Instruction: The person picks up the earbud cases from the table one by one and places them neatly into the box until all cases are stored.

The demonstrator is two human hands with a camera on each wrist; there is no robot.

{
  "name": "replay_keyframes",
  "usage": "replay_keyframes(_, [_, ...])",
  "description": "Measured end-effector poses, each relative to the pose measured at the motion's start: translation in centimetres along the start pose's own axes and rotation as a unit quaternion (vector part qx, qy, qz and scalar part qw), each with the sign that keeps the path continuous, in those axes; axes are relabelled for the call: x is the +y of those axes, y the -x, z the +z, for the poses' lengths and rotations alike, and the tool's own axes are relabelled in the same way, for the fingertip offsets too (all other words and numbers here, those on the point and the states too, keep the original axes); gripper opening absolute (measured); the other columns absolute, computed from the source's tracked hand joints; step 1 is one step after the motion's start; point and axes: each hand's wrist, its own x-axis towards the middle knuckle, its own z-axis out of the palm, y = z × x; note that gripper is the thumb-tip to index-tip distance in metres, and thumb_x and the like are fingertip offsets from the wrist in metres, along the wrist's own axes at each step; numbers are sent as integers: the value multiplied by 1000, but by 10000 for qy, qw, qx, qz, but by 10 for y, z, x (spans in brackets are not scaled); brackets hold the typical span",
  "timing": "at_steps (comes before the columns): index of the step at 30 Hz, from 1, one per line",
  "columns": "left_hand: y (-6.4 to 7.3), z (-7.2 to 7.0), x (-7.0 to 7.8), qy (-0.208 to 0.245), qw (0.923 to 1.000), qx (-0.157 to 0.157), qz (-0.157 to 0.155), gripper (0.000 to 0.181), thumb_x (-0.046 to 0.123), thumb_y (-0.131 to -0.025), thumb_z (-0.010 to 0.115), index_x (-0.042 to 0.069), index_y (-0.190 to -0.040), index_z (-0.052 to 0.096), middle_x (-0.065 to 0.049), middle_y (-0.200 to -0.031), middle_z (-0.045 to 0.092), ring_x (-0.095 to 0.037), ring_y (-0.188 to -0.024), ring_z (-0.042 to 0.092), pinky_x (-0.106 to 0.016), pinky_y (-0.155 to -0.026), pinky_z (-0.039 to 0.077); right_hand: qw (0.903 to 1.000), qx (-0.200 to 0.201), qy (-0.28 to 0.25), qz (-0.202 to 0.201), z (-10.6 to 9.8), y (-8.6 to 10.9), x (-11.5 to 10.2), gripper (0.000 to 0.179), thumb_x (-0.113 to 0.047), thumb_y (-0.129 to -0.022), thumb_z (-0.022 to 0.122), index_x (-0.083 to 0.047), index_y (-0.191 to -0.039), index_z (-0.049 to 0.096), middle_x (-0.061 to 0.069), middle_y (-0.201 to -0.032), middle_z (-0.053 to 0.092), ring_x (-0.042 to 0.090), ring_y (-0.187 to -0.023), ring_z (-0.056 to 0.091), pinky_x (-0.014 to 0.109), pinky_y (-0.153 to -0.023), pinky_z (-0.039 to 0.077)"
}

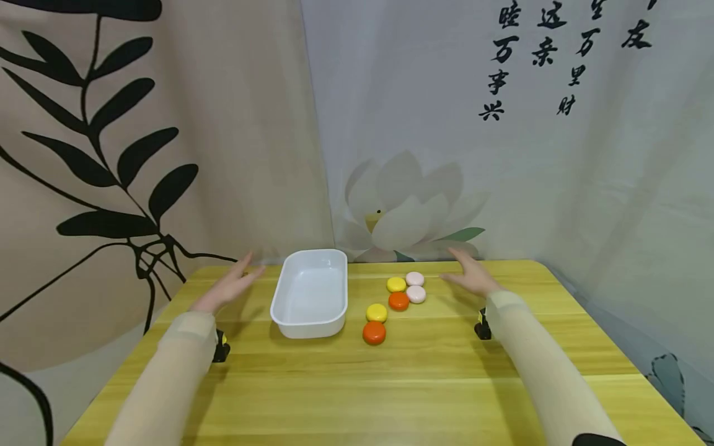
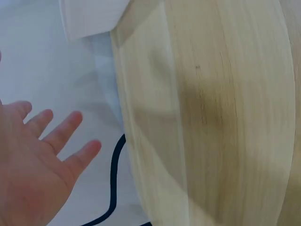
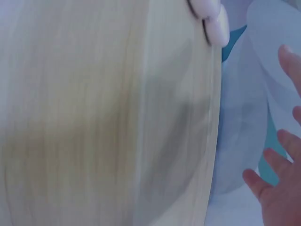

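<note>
My left hand [image 1: 229,288] is held over the table's left side with its fingers spread, holding nothing. To its right stands a white rectangular dish [image 1: 311,291] with nothing in it. Beyond the dish lie small round smooth pieces: two yellow [image 1: 376,313], two orange [image 1: 374,332] and two pale pink [image 1: 415,294]. My right hand [image 1: 473,275] is over the right side, nearest the pink pieces, fingers extended and apart from them. In the left wrist view the left fingers [image 2: 63,132] are straight; in the right wrist view the right fingers [image 3: 277,162] are spread too.
The wooden table [image 1: 312,396] has its far edge close to a hanging cloth [image 1: 256,124] printed with leaves, a lotus and dark characters. A black band with a small device [image 1: 483,325] sits at the right wrist, and another [image 1: 221,347] at the left.
</note>
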Motion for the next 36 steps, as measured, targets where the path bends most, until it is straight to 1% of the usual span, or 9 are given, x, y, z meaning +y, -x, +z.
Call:
replay_keyframes(2, [2, 0, 3, 297, 9994, -69, -158, 88, 65, -96, 33, 12, -155, -7, -21, -159, -5, -49, -141, 4, -73, -104, 7, 9999, 48, -101, -7, 2, -1, -4, 81, -38, -93, 64, -1, -153, 22, 24, -154, 23, 46, -138, 25, 62, -109, 21])
replay_keyframes(6, [4, 1, 3, 708, 9966, -184, -370, 92, 70, -93, 32, 12, -155, -5, -22, -159, 5, -48, -134, 31, -67, -104, 25, 9995, 94, -297, 51, 5, -2, -14, 76, -35, -92, 65, -2, -151, 29, 22, -152, 30, 45, -134, 32, 60, -108, 25])
replay_keyframes(8, [3, 4, 2, 825, 9959, -201, -323, 91, 65, -96, 36, 6, -155, 1, -27, -156, 15, -47, -123, 46, -61, -99, 38, 9990, 66, -429, 99, 8, -3, -18, 73, -35, -92, 66, -3, -149, 34, 22, -151, 33, 45, -133, 34, 60, -106, 28])
replay_keyframes(11, [2, 9, 0, 999, 9944, -214, -274, 82, 51, -99, 44, -4, -152, 15, -33, -146, 30, -43, -109, 57, -51, -86, 51, 9978, 22, -639, 181, 12, -5, -22, 69, -36, -92, 66, -4, -147, 40, 21, -148, 38, 45, -131, 38, 60, -104, 33])
replay_keyframes(13, [1, 13, 1, 1147, 9927, -260, -261, 74, 41, -101, 49, -8, -149, 21, -36, -141, 34, -42, -102, 61, -46, -78, 55, 9970, 15, -741, 223, 14, -6, -22, 64, -34, -92, 66, -4, -144, 45, 20, -146, 42, 44, -130, 39, 59, -102, 35])
replay_keyframes(18, [-1, 23, 7, 1470, 9876, -370, -411, 65, 28, -101, 52, -9, -148, 26, -38, -134, 43, -41, -92, 64, -40, -68, 58, 9969, 28, -754, 216, 20, -10, -21, 52, -26, -92, 66, -1, -136, 53, 22, -139, 49, 44, -126, 44, 58, -100, 38])
replay_keyframes(25, [-2, 35, 12, 1512, 9863, -484, -442, 68, 27, -98, 57, -10, -147, 27, -28, -118, 57, -28, -77, 67, -41, -64, 57, 9969, -59, -766, 181, 27, -17, -21, 46, -17, -92, 65, 0, -133, 56, 22, -135, 52, 41, -121, 48, 56, -98, 40])
replay_keyframes(30, [-2, 41, 12, 1678, 9835, -549, -404, 68, 24, -97, 58, -11, -147, 26, -25, -112, 59, -25, -73, 67, -40, -61, 57, 9972, -139, -724, 84, 32, -21, -21, 44, -11, -92, 64, 2, -133, 55, 23, -135, 52, 43, -119, 50, 56, -97, 41])
replay_keyframes(36, [0, 43, 15, 1841, 9805, -516, -450, 67, 22, -97, 59, -9, -147, 28, -20, -103, 59, -22, -67, 65, -38, -59, 57, 9971, -191, -736, -42, 35, -26, -24, 45, -8, -91, 62, 1, -134, 54, 22, -136, 52, 44, -120, 49, 57, -98, 40])
